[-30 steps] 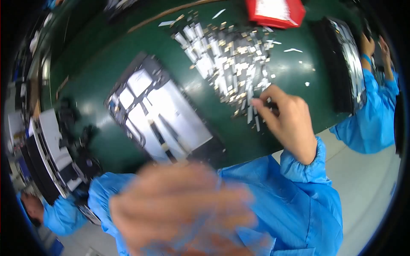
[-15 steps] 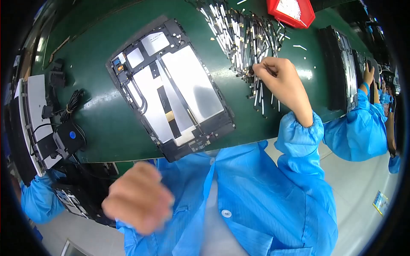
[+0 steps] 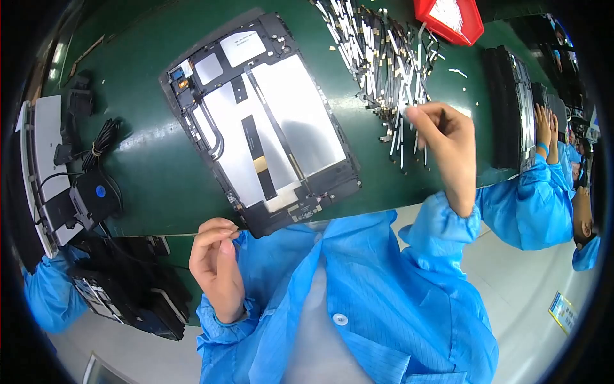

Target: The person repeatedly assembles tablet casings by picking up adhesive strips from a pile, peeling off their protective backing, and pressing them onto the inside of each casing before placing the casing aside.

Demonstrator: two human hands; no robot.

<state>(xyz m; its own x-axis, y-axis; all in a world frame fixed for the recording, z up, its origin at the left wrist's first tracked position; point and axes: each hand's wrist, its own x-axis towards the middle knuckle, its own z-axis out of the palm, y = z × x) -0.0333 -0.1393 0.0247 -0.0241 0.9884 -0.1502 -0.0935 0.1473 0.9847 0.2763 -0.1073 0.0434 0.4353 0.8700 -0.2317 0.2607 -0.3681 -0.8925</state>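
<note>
An opened tablet-like device (image 3: 268, 121) lies tilted on the green table, its silver battery panels, black strips and circuit parts facing up. My left hand (image 3: 219, 259) is near its lower left corner at the table edge, fingertips pinched together; what they hold, if anything, is too small to name. To the device's right is a pile of thin black and white strips (image 3: 384, 64). My right hand (image 3: 448, 134) is at the pile's lower right side, thumb and fingers closed around something dark that I cannot make out.
A red bin (image 3: 470, 22) with white pieces stands at the top right. Stacked devices (image 3: 511, 109) are at the right, beside a co-worker's hands (image 3: 545, 128). Black adapters and cables (image 3: 96, 192) lie left. More devices (image 3: 128, 294) sit below the table edge.
My left hand has moved from low in front of my body up to the table edge near the device. My right hand has shifted slightly right. The camera view has shifted.
</note>
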